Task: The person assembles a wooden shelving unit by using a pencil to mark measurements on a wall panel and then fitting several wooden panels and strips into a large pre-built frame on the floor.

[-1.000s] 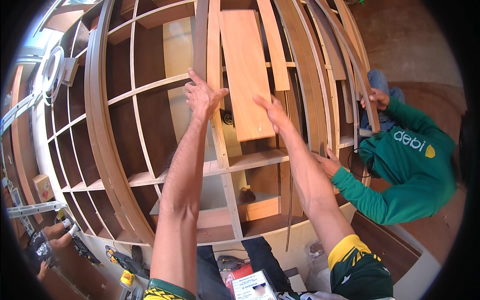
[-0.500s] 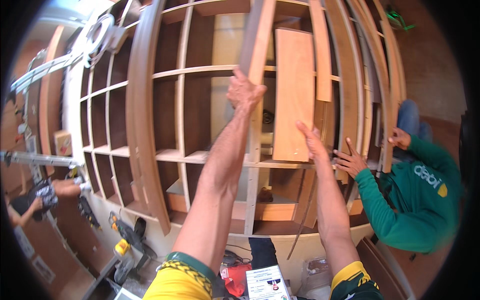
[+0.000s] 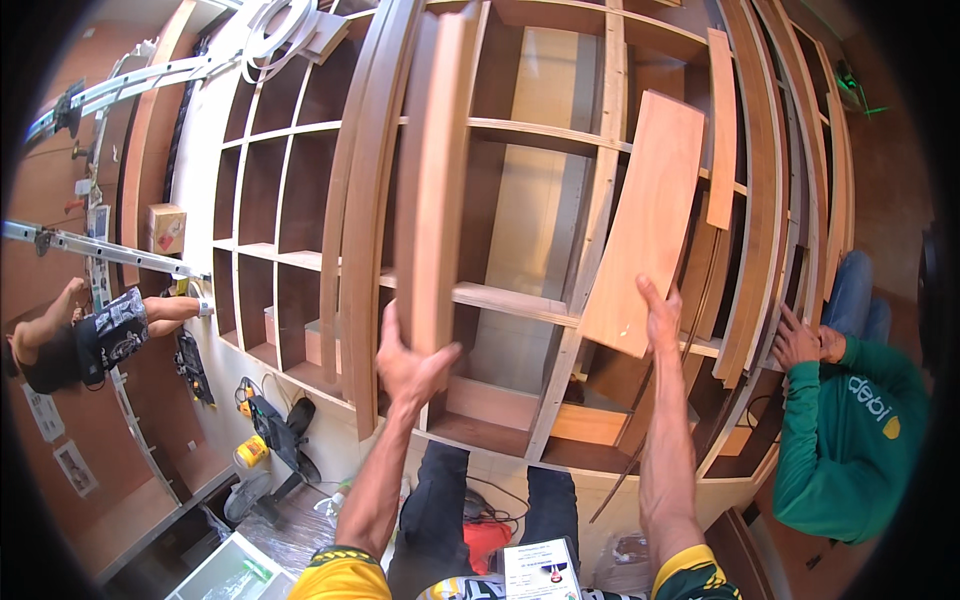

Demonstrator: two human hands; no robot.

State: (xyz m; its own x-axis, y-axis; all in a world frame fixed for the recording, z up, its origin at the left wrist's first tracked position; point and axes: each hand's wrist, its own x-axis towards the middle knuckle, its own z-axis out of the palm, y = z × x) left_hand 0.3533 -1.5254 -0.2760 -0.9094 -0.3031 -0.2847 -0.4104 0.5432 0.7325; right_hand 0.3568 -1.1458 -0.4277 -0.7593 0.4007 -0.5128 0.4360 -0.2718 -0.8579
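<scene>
My left hand (image 3: 412, 368) grips the near end of a long wooden plank (image 3: 435, 200), brown on one face and light on the edge, slightly blurred. This plank points away from me above an open wooden shelf frame (image 3: 545, 303). My right hand (image 3: 661, 312) is closed on the near right edge of a flat light-wood board (image 3: 648, 215), thumb on top. That board lies tilted across the frame, its far end leaning right. Just right of it is a narrow light strip (image 3: 719, 130).
Long brown boards (image 3: 372, 210) lie across the frame on the left, with more (image 3: 765, 190) on the right. A co-worker in a green sweater (image 3: 845, 440) crouches at right. Another person (image 3: 100, 330) is far left, near a ladder (image 3: 110, 252). A power tool (image 3: 280, 435) sits lower left.
My left hand has carried its plank left and toward me. The right-hand board has tilted, its far end now further right. The co-worker's hands have come together at the boards' ends.
</scene>
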